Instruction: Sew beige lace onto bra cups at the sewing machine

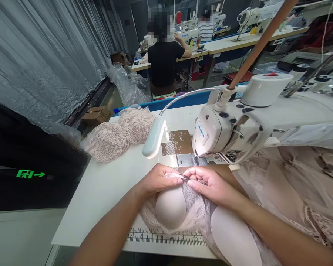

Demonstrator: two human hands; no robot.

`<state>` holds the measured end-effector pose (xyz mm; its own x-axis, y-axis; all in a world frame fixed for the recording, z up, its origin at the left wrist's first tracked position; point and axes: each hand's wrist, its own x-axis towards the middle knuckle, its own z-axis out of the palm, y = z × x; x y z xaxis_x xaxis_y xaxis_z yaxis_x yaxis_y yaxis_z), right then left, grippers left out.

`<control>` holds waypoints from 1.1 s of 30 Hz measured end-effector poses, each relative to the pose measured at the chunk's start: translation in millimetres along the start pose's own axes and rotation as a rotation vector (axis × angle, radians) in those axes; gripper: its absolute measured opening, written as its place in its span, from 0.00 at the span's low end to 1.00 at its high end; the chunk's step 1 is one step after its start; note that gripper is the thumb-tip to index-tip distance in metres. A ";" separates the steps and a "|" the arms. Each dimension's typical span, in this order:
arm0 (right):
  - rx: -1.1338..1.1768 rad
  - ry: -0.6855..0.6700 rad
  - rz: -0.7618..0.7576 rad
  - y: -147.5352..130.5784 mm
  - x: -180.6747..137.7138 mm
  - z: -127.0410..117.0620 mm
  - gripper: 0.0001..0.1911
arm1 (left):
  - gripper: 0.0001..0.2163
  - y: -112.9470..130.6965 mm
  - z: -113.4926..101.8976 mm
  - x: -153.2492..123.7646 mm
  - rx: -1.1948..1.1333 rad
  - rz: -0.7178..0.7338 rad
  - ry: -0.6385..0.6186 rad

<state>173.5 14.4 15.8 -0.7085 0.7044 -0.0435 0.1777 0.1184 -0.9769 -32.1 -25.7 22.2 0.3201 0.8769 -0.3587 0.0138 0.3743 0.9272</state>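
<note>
Light pink lace bra (194,201) with smooth moulded cups lies in front of me at the table's near edge. My left hand (162,179) is closed, pinching the bra's upper lace edge between thumb and fingers. Closed around a slim pointed metal tool (185,178), my right hand (205,181) meets the left at that edge. Whether the tool is tweezers or thread snips I cannot tell. One cup (171,207) bulges below my left hand; the other cup (234,236) hangs under my right forearm.
A white sewing machine (219,125) stands just beyond my hands, with a lamp (154,138) beside its head. Lace cups (108,142) are piled at left. More pink fabric (288,184) lies at right. A ruler strip (166,238) runs along the front. A seated person (166,62) works ahead.
</note>
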 end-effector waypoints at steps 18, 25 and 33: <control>-0.701 0.151 0.287 19.2 -61.6 -58.9 0.19 | 0.33 -3.0 -60.6 2.5 -0.066 -0.160 -0.020; -0.849 -0.030 0.260 17.3 -65.4 -37.3 0.15 | 0.23 1.8 -39.9 -4.4 0.349 -0.049 0.069; -0.841 0.101 -0.088 -24.9 -57.1 -28.7 0.14 | 0.05 -2.0 -9.8 -40.6 0.561 0.110 0.110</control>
<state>229.1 -8.7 48.6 -0.6861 0.7226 0.0838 0.6013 0.6282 -0.4937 -54.4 -59.1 33.9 0.2479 0.9391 -0.2381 0.4958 0.0881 0.8640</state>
